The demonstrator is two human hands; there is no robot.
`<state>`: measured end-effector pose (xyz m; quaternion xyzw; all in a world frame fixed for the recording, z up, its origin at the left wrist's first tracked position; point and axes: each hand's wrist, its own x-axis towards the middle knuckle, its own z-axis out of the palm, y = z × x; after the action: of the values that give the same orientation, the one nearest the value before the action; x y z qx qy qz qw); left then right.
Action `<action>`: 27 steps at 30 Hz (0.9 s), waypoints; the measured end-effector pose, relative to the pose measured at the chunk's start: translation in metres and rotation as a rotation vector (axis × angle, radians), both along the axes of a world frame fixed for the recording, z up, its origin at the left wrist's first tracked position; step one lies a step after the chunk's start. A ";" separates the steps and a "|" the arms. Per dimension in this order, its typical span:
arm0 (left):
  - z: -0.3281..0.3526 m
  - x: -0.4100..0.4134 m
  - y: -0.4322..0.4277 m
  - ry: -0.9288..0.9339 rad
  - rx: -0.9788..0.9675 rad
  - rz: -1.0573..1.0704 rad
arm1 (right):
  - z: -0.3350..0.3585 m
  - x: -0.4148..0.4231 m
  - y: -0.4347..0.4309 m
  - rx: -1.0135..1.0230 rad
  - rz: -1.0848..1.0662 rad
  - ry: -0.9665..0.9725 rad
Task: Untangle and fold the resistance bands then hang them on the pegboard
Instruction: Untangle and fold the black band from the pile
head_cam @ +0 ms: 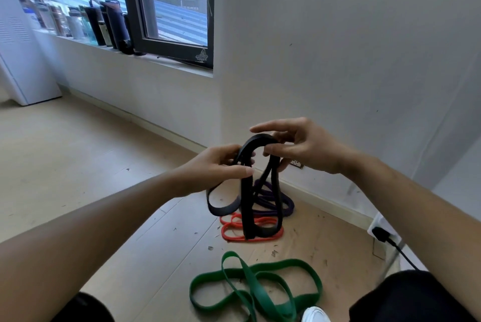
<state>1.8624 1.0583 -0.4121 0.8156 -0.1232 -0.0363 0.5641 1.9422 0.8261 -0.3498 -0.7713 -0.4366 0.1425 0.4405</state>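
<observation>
Folding looks barely begun: the left hand (221, 165) curls round one side of the top bend of the black band (246, 191), the right hand (299, 150) pinches the other side, and the band hangs in loose loops above the floor. Beneath it the purple band (276, 206) and red band (234, 228) lie heaped. Nearer than it the green band (256, 285) sprawls, also unfolded. No pegboard is in view, and how the black strands cross is unclear.

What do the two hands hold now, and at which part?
The black band, at its upper bend: left hand grips one side, right hand pinches the other.
</observation>
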 end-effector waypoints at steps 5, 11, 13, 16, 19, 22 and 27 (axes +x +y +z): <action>0.000 -0.003 -0.029 -0.100 -0.092 0.094 | -0.004 -0.005 0.005 0.227 0.022 0.122; -0.006 0.005 -0.044 -0.184 -0.054 0.271 | -0.010 -0.005 0.014 0.428 -0.088 0.220; -0.010 0.009 -0.039 -0.142 -0.034 0.303 | -0.010 0.000 0.011 0.474 -0.142 0.264; -0.018 0.015 -0.022 -0.129 0.114 0.282 | -0.019 0.011 0.002 0.461 -0.206 0.342; -0.027 0.018 -0.004 -0.056 0.265 0.202 | -0.042 0.022 -0.008 0.369 -0.261 0.455; -0.036 0.029 0.004 0.067 0.359 0.092 | -0.078 0.033 -0.011 0.120 -0.325 0.385; -0.078 0.056 -0.007 0.283 0.415 -0.012 | -0.135 0.050 -0.009 -0.427 -0.128 -0.179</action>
<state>1.9185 1.0515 -0.4901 0.9000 -0.0376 -0.1781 0.3961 1.9922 0.8167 -0.4846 -0.8827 -0.3839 0.1344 0.2354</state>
